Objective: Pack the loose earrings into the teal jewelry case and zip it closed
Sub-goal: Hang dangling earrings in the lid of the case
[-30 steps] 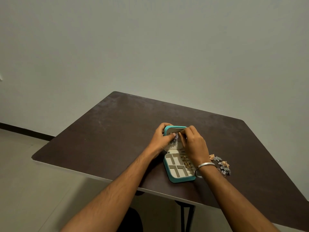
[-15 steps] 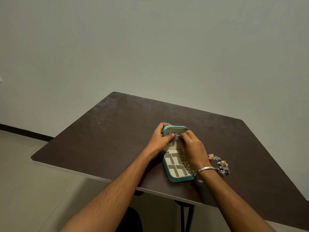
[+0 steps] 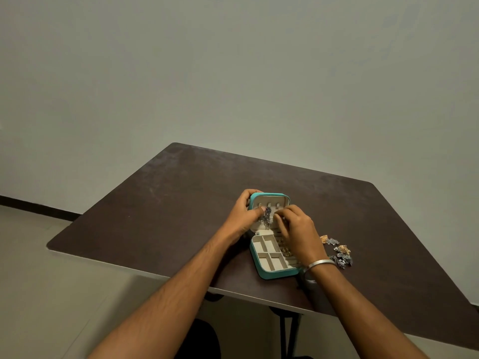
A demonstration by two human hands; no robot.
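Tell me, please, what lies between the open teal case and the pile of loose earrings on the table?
In the head view, the right hand and its wrist with a silver bangle lie between the teal case and the loose earrings.

Left hand (image 3: 242, 216) grips open teal case (image 3: 269, 244) lid; right hand (image 3: 295, 233) apparently pinches silver earring (image 3: 267, 216); loose earrings (image 3: 338, 251) beside.

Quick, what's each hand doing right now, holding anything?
Left hand: grips the raised lid of the teal jewelry case, thumb by a silver earring.
Right hand: fingers curled at that earring; an actual pinch cannot be told.
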